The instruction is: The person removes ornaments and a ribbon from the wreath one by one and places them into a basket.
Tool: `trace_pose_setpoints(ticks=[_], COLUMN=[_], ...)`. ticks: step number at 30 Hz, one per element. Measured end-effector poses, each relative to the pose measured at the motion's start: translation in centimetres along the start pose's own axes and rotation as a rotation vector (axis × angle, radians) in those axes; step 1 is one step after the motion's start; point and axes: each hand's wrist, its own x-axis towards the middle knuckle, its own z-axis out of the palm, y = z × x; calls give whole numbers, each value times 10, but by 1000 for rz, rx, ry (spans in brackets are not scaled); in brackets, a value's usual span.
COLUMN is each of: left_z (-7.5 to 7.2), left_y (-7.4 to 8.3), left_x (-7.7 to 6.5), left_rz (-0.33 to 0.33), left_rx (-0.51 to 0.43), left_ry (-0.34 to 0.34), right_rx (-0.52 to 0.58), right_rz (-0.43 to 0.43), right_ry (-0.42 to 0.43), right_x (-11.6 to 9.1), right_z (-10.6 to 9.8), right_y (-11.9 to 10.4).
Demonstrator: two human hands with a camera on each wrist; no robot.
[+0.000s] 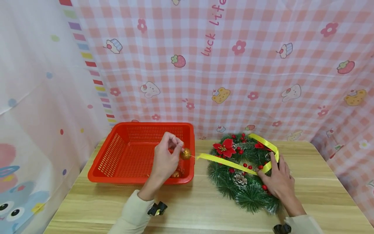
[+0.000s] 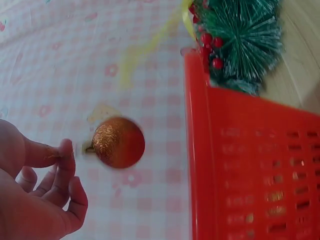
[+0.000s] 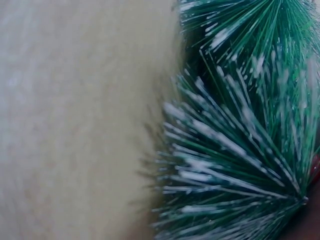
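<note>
My left hand (image 1: 166, 159) pinches a thin hanging loop at the cap of a gold glittery bauble (image 1: 185, 154), over the right side of a red plastic basket (image 1: 190, 177). In the left wrist view the bauble (image 2: 120, 143) hangs just beyond the thumb and fingertip. Across the table, my right hand (image 1: 279, 180) grips the right side of a green wreath (image 1: 251, 196), thumb toward its middle. A yellow ribbon (image 1: 228, 161) runs over the wreath and past that hand, its left end close to the bauble. Frosted needles (image 3: 225, 165) fill much of the right wrist view.
More gold ornaments (image 1: 176, 174) lie in the basket's near right corner. Red flowers (image 1: 225, 148), berries and pine cones (image 1: 240, 179) decorate the wreath. Basket and wreath stand on a wooden table (image 1: 187, 208), with a checked cloth (image 1: 204, 81) hanging behind.
</note>
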Motion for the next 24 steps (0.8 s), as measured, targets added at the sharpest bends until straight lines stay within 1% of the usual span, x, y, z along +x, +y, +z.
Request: trace_pose_setpoints(ticks=[8,11,16,20,24], left_z=[-23,-31,-44,-52,-57], left_y=[-11,-18,-31,-42,-53], left_x=[2,2,-1,-3,-6], left_rz=[-47,-87,-157,-182,-200], left_rx=[60,88,118,126,173], left_ry=[69,90,92,97,123], right_rx=[-10,-11,-11,-9,-10], right_rz=[1,-2,-3,-2,-3], right_ry=[2,1,2,-3,-3], right_x=[0,0,0,0,0], right_z=[0,0,0,0,0], right_y=[1,1,1,0,0])
